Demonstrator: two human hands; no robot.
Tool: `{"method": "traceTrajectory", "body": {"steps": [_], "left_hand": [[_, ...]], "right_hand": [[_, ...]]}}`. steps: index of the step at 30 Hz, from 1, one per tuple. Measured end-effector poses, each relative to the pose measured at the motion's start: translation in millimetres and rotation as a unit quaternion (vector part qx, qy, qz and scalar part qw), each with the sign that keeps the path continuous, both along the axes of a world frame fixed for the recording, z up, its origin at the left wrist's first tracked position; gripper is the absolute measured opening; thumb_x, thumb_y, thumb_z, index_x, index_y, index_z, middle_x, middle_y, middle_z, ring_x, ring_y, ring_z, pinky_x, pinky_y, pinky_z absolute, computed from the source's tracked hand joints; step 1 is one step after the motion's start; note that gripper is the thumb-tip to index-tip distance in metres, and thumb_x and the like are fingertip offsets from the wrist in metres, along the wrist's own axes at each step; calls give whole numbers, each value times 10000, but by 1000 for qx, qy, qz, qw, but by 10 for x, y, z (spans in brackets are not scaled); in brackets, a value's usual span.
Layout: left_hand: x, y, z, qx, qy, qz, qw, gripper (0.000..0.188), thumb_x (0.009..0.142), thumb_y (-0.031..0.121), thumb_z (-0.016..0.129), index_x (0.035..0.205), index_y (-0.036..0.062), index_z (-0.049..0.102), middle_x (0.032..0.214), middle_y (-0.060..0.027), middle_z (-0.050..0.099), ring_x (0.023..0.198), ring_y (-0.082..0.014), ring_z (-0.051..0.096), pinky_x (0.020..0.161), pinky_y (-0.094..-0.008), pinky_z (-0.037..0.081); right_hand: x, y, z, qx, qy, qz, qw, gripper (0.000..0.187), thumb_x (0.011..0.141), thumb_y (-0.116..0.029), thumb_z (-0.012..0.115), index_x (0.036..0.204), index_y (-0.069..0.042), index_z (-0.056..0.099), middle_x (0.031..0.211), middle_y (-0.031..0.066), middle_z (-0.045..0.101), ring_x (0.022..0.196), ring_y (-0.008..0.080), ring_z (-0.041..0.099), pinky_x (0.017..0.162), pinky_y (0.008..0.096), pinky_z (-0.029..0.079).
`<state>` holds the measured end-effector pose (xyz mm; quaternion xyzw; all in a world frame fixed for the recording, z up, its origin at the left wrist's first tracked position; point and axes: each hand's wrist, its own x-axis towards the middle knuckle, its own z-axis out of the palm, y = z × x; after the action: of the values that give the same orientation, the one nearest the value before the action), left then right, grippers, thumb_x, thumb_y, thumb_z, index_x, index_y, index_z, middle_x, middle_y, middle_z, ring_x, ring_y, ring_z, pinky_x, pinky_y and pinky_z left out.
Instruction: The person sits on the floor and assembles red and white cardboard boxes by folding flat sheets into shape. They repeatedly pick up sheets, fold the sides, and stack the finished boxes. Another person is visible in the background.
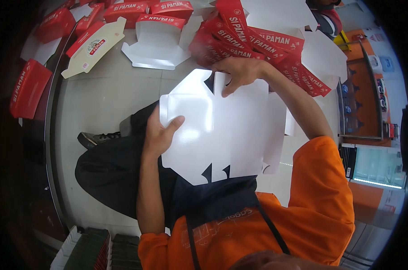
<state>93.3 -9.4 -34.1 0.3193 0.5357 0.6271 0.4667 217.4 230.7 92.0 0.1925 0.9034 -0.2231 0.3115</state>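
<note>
A flat, die-cut cardboard box blank [222, 130] lies over my lap, its glossy white inner side up. My left hand [161, 132] grips its left edge, thumb on top and the other fingers hidden beneath. At the far edge, my right hand [242, 74] bends a narrow flap beside a notch, thumb on the white face and fingers behind the edge. Cut-out notches and tabs show along the blank's near edge. Just beyond my right hand lies a heap of red printed box blanks [258, 42].
Folded red boxes [125, 14] stand at the far left, with an open white-lined box [156, 42] and a cream-lidded box [95, 47] on the tiled floor [96, 94]. One red box [31, 87] rests on a dark ledge at left. Green packs [89, 249] sit lower left. Another person [327, 20] is far right.
</note>
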Motion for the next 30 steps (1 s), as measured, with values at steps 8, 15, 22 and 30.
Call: {"method": "traceTrajectory", "body": {"steps": [8,15,22,30], "left_hand": [[3,32,-32,30,-49,17,998,426,885,157,660,1235,-40,516,1074,-105,631,963,-160,597,868,-287,470],[108,27,37,37,-21,36,998,408,890,162,656,1222,-34,522,1085,-97,623,983,-153,581,878,-283,455],[232,20,10,20,0,13,1000,424,883,161,664,1230,-30,515,1091,-97,620,991,-161,581,885,-291,455],[184,-50,58,-7,-9,13,1000,463,856,108,669,1260,-28,488,1113,-122,615,1012,-194,588,903,-319,458]], "right_hand": [[132,194,-6,-80,-44,-87,992,470,704,-210,824,1092,2,663,1163,165,640,1029,276,636,886,360,518],[406,-71,151,34,99,-64,992,486,754,-198,793,1158,16,628,1135,155,623,1040,304,617,925,380,492],[727,-71,-92,113,115,-29,986,538,770,-217,791,1205,26,591,1166,171,609,1110,309,578,1049,384,397],[486,-15,-60,27,97,-72,992,580,768,-137,786,1277,9,548,1093,161,666,1041,293,642,963,402,488]]}}
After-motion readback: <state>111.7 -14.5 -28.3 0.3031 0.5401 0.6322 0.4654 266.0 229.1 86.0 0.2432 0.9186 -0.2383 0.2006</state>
